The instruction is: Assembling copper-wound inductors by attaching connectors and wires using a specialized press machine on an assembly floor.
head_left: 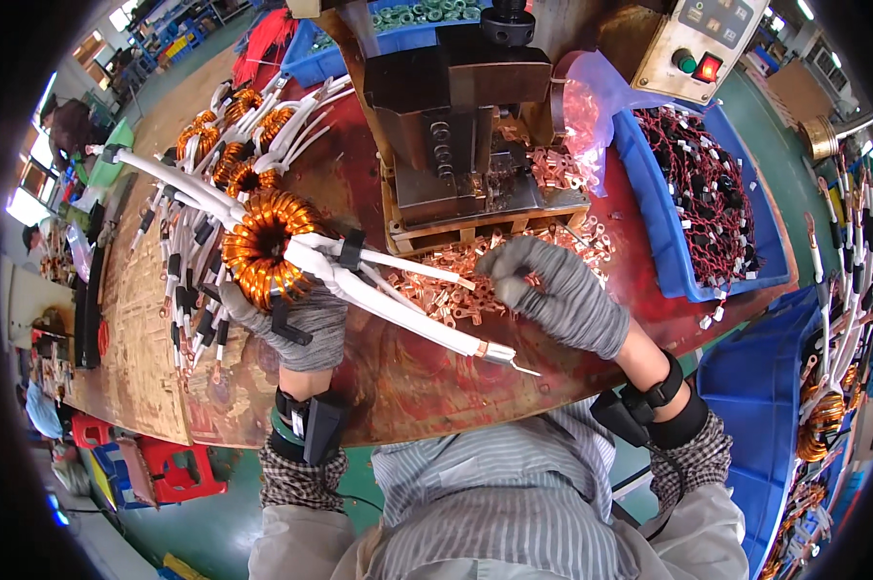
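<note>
One coil, wires along ten-to-four o'clock
Left hand grips it; right hand curls by four-o'clock tips, contents unclear.

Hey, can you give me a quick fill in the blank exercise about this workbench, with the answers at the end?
1. The ring-shaped copper coil is held by the person's ____ hand.
2. The fabric gloves the person wears are coloured ____.
3. The lit switch on the control box glows ____.
4. The blue bin of red-and-black wired parts sits toward the ____ side of the table.

Missing words: left; grey; red; right.
</note>
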### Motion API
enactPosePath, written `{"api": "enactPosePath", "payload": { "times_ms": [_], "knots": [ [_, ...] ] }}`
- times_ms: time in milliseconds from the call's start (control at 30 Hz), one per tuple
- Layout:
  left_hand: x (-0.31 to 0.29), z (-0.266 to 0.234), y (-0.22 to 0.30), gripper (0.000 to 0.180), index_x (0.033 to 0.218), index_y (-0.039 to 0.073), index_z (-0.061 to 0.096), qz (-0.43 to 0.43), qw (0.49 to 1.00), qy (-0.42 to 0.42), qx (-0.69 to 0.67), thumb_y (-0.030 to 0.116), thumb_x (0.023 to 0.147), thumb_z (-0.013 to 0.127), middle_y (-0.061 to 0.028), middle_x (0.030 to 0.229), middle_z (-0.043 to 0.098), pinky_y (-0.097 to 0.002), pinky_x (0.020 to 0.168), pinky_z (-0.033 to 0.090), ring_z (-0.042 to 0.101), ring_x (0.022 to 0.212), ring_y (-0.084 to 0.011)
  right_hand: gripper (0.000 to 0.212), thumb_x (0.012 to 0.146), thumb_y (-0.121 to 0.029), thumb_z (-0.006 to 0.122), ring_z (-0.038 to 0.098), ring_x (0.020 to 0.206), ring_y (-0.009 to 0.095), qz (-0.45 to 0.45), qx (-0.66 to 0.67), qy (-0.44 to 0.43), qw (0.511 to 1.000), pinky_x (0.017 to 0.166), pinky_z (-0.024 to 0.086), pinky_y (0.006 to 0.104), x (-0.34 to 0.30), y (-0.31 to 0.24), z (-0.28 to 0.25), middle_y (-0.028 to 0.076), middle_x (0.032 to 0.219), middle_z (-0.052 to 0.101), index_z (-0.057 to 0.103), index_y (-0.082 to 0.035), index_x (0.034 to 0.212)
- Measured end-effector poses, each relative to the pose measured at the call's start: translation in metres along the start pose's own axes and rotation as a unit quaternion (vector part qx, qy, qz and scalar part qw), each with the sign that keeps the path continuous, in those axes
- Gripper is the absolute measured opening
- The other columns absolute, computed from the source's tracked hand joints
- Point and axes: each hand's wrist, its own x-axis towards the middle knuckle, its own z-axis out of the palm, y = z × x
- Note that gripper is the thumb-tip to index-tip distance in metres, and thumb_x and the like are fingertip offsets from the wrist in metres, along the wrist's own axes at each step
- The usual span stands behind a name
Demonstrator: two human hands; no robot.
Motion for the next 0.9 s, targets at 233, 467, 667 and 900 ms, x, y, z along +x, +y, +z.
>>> {"api": "enactPosePath", "payload": {
  "times_ms": [233, 467, 667, 900],
  "knots": [
    [0.0, -0.001, -0.002, 0.079, 0.128, 0.012, 0.036, -0.043, 0.995, -0.051, -0.073, 0.066, 0.071, 0.046, -0.0123, 0.125, 0.043, -0.0517, 0.095, 0.033, 0.046, 0.106, -0.0333, 0.016, 0.08, -0.01, 0.061, 0.053, 0.059, 0.008, 0.232, 0.367, 0.083, 0.897, 0.051, 0.042, 0.0213, 0.003, -0.012, -0.004, 0.006, 0.069, 0.055, 0.052, 0.0, 0.089],
    [-0.002, 0.013, -0.006, 0.077, 0.128, 0.012, 0.036, -0.075, 0.983, -0.106, -0.126, 0.066, 0.073, 0.043, -0.0125, 0.125, 0.042, -0.0494, 0.094, 0.034, 0.047, 0.105, -0.0308, 0.021, 0.081, -0.007, 0.06, 0.059, 0.071, 0.012, 0.244, 0.416, 0.032, 0.876, 0.064, 0.051, 0.0229, 0.009, -0.017, 0.0, 0.007, 0.081, 0.06, 0.058, 0.002, 0.099],
    [-0.001, 0.008, -0.003, 0.078, 0.128, 0.012, 0.035, -0.043, 0.997, -0.043, -0.056, 0.067, 0.072, 0.04, -0.0127, 0.123, 0.043, -0.048, 0.09, 0.037, 0.048, 0.1, -0.0309, 0.021, 0.082, -0.007, 0.058, 0.059, 0.073, 0.012, 0.219, 0.388, 0.018, 0.895, 0.067, 0.052, 0.024, 0.013, -0.022, 0.0, 0.007, 0.083, 0.06, 0.057, 0.003, 0.101],
    [-0.001, 0.0, -0.002, 0.082, 0.129, 0.013, 0.034, -0.038, 0.999, -0.025, -0.011, 0.069, 0.071, 0.042, -0.012, 0.122, 0.043, -0.0496, 0.09, 0.036, 0.047, 0.101, -0.0315, 0.021, 0.083, -0.008, 0.056, 0.059, 0.074, 0.011, 0.228, 0.393, 0.031, 0.89, 0.069, 0.051, 0.0237, 0.018, -0.023, -0.007, 0.006, 0.083, 0.06, 0.057, 0.002, 0.102]
  ]
}}
